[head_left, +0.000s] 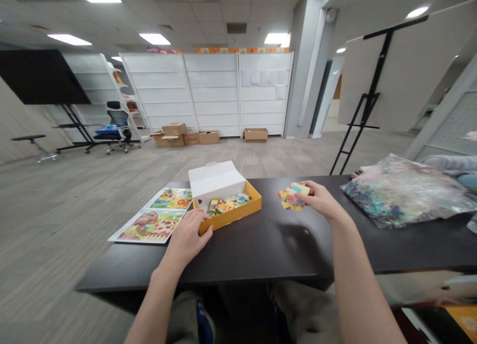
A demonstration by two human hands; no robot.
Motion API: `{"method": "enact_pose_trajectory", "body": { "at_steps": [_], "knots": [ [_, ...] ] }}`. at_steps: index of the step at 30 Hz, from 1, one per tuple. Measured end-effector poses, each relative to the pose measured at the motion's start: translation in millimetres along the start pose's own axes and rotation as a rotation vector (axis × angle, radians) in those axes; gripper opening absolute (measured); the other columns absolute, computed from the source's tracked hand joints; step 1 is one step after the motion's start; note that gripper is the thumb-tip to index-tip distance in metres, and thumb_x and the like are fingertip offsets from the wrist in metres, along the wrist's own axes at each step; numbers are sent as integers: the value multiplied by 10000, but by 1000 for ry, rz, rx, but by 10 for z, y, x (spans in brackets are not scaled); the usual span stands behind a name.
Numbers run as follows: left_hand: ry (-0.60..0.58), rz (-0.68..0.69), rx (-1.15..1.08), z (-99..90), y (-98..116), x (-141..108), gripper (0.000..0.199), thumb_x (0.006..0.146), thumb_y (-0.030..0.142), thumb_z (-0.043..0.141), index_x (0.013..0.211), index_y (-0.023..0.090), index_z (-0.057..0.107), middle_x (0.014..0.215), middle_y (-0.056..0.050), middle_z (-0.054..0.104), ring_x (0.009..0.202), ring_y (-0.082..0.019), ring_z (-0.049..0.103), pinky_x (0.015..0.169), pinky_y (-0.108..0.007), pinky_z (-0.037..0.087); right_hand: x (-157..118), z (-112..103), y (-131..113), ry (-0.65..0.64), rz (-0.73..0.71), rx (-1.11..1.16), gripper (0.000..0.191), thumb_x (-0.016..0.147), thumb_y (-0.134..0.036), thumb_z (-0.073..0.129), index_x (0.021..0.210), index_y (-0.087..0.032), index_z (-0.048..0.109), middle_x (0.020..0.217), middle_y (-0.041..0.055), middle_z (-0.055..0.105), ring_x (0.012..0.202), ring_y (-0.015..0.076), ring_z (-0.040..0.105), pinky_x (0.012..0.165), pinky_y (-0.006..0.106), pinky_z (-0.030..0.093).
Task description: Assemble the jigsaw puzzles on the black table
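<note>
An open yellow box with a raised white lid stands on the black table, and colourful puzzle pieces lie inside it. My left hand grips the box's near left corner, fingers over the rim and thumb on the front wall. To the right of the box, my right hand is closed on several colourful puzzle pieces, held above the table. Left of the box lies a printed picture sheet with cartoon scenes, its left part past the table edge.
A clear plastic bag of colourful things lies on the right of the black table. A small round spot shows below my right hand. Beyond are cardboard boxes, white shelves and a black stand.
</note>
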State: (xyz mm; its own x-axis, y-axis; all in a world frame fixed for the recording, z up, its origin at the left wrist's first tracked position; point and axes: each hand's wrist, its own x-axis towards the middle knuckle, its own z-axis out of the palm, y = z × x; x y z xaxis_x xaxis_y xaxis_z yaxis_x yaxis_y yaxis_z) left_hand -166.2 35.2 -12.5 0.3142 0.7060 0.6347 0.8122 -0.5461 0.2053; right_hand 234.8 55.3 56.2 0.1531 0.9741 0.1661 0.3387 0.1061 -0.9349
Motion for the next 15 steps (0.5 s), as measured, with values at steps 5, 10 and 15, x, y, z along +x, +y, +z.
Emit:
{"method": "enact_pose_trajectory", "body": {
  "at_steps": [5,10,15],
  "knots": [
    [168,-198,-216,37,108,130,319,819,439,706,1036,224,612,1173,-92,646,1182,-297,580,1046,-486,462,44,-56,320,-217,166,-93,327,657,-324,778,931,-164,697,750,37,719,646,165,657,536,237,509],
    [491,-759,-609,153,-33,382,423,785,392,722,1118,200,546,1200,-105,623,1185,-241,598,1017,-400,506,156,-95,533,-212,157,-286,261,690,-343,745,881,-165,739,705,33,720,637,176,657,545,249,498],
    [410,-1036,-862,292,-207,586,345,755,272,708,1051,186,554,977,-92,700,906,-210,704,831,-374,588,193,-186,627,-134,56,-563,254,724,-345,722,895,-162,768,826,86,761,738,231,703,650,297,520]
  ]
}}
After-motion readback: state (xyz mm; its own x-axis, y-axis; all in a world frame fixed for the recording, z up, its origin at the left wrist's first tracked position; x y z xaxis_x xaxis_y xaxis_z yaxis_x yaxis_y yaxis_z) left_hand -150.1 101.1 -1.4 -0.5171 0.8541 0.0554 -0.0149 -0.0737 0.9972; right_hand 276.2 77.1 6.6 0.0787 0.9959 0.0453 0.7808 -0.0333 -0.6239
